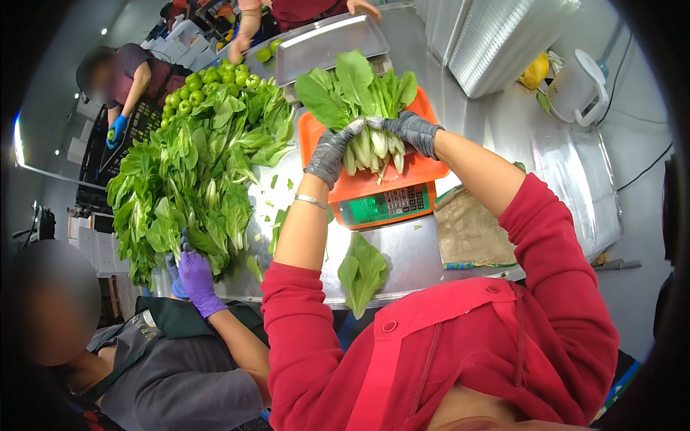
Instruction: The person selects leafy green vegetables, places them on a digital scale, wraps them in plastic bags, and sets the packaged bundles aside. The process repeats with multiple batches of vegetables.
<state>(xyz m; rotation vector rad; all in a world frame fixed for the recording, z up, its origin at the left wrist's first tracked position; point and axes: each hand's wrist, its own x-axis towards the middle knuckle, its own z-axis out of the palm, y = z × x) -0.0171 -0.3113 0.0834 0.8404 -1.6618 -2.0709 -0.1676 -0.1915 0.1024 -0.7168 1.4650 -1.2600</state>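
Note:
A bunch of leafy greens (353, 89) with pale stems is gripped between my two hands, its leaves pointing away from me. Grey knit gloves cover both hands. My left hand (331, 153) wraps the bunch from the left, and my right hand (415, 132) closes on it from the right; the thumbs come together over the stems. Beneath the bunch is the orange pan of a digital scale (353, 188), with a lit green display and a keypad on its near side. Whether the stems rest on the pan I cannot tell. One loose leaf (362, 269) lies near the table edge.
Left of the scale spreads a heap of greens (183, 172), with green tomatoes (215, 83) behind. A co-worker's purple-gloved hand (199, 280) touches the heap. Beyond the scale lies a metal tray (334, 48). Stacked clear plastic containers (496, 48), a pitcher (579, 91) and a brown cloth (471, 231) are rightward.

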